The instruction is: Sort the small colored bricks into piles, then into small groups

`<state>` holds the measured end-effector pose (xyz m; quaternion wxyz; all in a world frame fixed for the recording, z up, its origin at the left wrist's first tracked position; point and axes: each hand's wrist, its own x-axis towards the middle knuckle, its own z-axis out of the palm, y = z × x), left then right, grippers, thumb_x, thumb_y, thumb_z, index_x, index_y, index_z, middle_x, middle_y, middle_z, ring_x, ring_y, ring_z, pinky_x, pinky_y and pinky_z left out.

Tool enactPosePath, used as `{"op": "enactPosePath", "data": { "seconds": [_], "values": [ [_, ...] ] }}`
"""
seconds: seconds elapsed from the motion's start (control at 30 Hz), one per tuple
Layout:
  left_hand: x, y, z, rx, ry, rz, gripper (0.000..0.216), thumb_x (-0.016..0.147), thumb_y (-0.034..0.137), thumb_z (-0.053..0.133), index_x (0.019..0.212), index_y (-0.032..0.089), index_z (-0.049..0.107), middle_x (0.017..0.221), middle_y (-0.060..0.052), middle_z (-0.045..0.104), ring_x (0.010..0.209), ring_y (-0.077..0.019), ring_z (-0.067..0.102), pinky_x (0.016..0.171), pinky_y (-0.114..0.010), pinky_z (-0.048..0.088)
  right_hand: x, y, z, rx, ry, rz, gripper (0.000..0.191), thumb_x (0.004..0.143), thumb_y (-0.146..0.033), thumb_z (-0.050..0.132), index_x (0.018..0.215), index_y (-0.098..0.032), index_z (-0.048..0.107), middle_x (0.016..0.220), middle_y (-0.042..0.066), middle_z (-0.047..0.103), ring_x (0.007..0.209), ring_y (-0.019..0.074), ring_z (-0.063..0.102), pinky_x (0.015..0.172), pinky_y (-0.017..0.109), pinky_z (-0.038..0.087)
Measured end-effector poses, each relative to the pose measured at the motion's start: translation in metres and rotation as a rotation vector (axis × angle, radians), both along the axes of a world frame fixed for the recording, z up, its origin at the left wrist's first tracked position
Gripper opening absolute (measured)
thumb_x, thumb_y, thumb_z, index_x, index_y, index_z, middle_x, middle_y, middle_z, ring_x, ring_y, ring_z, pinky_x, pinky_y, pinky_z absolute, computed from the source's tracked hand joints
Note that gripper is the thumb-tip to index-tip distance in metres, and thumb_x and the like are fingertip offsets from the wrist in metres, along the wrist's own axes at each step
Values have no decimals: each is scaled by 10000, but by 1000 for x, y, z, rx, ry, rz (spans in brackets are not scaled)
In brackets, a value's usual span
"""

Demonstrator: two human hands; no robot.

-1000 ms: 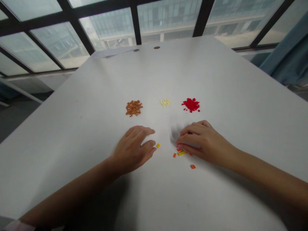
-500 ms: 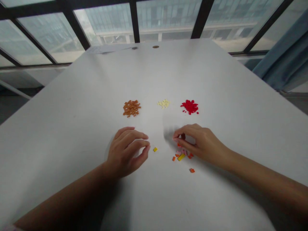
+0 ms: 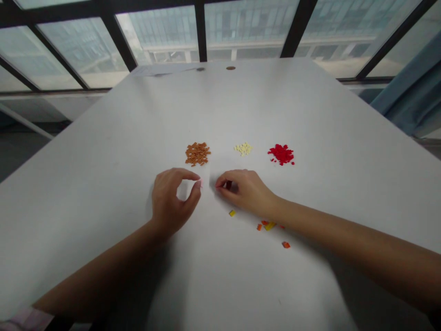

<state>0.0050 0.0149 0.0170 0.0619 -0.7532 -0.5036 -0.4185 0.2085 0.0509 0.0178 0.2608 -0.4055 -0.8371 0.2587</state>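
Note:
My left hand is closed in a pinch, thumb against index finger, below the brown pile. A tiny pink piece shows at its fingertips. Just to the right, my right hand is pinched as well; what it holds, if anything, is too small to make out. A yellow piece lies alone under the right hand. Beside the right forearm are a longer yellow piece, an orange piece and a separate orange piece. The forearm hides part of this group.
Farther back on the white table lie a pile of small brown pieces, some pale yellow bits and a red pile. Two round dark spots mark the far edge. Windows stand behind, and a blue curtain hangs at right.
My right hand has moved left from above the orange and yellow pieces, close to my left hand. The left hand has moved slightly up and left, still pinched. The view has shifted a little.

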Motion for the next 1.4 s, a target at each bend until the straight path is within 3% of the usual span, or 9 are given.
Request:
{"op": "enactPosePath", "data": {
  "seconds": [0.13,0.23,0.33,0.47,0.57,0.73,0.9,1.07,1.4],
  "values": [
    [1,0,-4,-44,5,-24,117,868,223,598,982,202,604,1004,-56,737,962,-227,693,889,-394,494,-7,1,-2,2,5,-1,118,841,-128,631,883,-194,720,797,1,741,690,115,654,693,245,487],
    [1,1,-6,-89,34,-52,107,854,222,622,959,208,605,1072,-74,725,1037,-246,680,920,-421,487,1,-1,2,43,7,-3,133,864,-144,620,908,-202,731,802,-3,754,699,120,673,727,256,500],
    [0,1,-9,-111,76,-77,45,863,221,630,906,222,641,1080,-68,716,1052,-243,672,936,-427,485,21,-5,9,144,-9,-13,145,873,-152,601,890,-217,729,803,-10,764,703,134,686,765,285,514],
    [0,1,-12,-94,227,-128,146,877,222,635,999,264,702,1193,-79,674,1128,-261,635,1018,-479,451,58,-17,17,229,-64,-68,140,902,-217,583,894,-233,722,797,8,764,679,159,690,731,318,528],
    [-1,0,-13,-80,356,-128,152,874,217,646,1000,265,716,1262,-98,643,1172,-294,614,1085,-555,392,82,-28,13,240,-82,-127,134,910,-246,574,910,-250,708,814,9,765,680,172,694,708,338,537],
    [2,-1,-11,-22,435,-66,126,880,195,635,990,217,692,1254,-136,643,1184,-301,616,1069,-552,422,104,-38,2,248,-45,-131,129,925,-227,555,938,-252,681,824,10,759,712,172,691,721,353,524],
    [14,-7,-7,28,404,-140,83,884,195,639,959,217,668,1229,-128,651,1157,-272,628,1065,-527,445,106,-41,2,285,-78,57,108,899,-289,607,862,-264,706,867,37,709,803,200,661,795,411,432],
    [28,-16,-4,53,383,-221,74,880,180,651,930,232,638,1218,-105,659,1132,-240,645,1057,-505,464,103,-49,4,279,-207,58,97,857,-290,638,837,-255,726,923,58,651,770,186,600,813,422,355],
    [43,-23,-1,-33,281,-340,61,865,162,670,906,205,660,1196,-124,664,1137,-250,643,1059,-513,456,91,-53,5,211,-259,-19,81,889,-274,645,863,-240,713,945,61,657,826,205,634,823,426,382]
  ]
}}
